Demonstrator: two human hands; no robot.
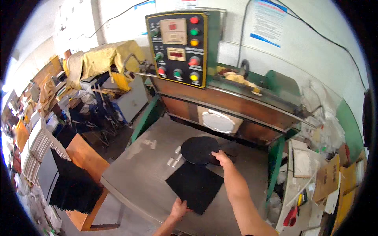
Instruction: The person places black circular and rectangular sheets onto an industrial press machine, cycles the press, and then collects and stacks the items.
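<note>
A square black sheet lies on the grey machine table, one corner toward me. My left hand pinches its near left edge. Just beyond it is a round black disc, which the sheet's far corner meets or overlaps. At the disc's right rim, my right hand has its thumb on top and its other fingers mostly hidden; it appears to grip the rim. Left of the disc, a small pale metal piece sits on the table.
A control panel with coloured buttons stands above the machine's crossbar. Black sheets are piled on a wooden chair at left. To the right, a side bench carries cardboard and a red-handled tool. Green supports flank the table.
</note>
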